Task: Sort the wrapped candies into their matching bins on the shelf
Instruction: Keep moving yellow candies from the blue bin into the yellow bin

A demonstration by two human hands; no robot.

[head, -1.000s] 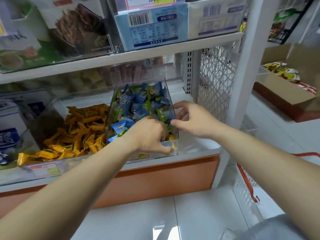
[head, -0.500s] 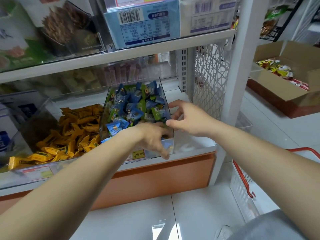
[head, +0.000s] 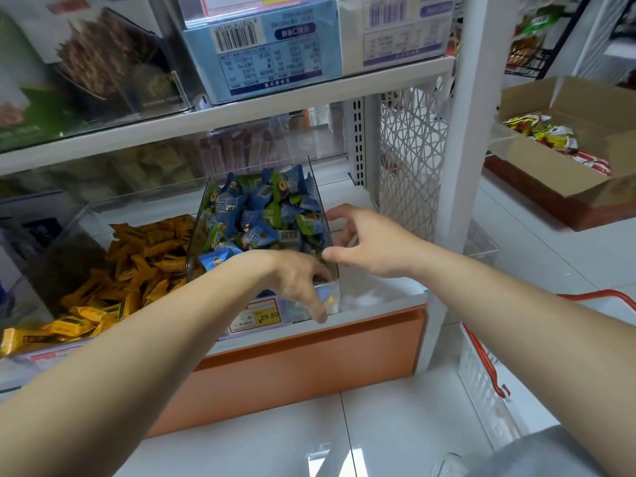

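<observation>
While reaching with both arms to the lower shelf (head: 378,291), grips the clear bin (head: 314,187) with the left hand (head: 296,277) at the bin's 5 o'clock corner: thumb pressed down the outside of the front wall, other fingers curled over the rim and dipped inside. Cannot tell about any candy pinched under those fingers.

Holds the right hand (head: 375,242) at 3 o'clock of the bin, fingers spread and loosely curved round nothing, thumb tip touching the rim of the right wall, index finger just beside that wall farther back.

Inside the bin, a heap of blue and green candies (head: 261,215), piled near the rim. At 9 o'clock of it, just beside, a second clear bin (head: 90,215) of yellow candies (head: 137,263). On the front wall, at 7 o'clock of the left hand, a yellow price tag (head: 265,316).

At 12 o'clock of the view, on the shelf above, a pale blue carton (head: 261,53) with a barcode. At 2 o'clock, an open cardboard box (head: 557,173) of mixed wrappers. At 4 o'clock, on the floor, a white basket (head: 478,380) with a red handle.
</observation>
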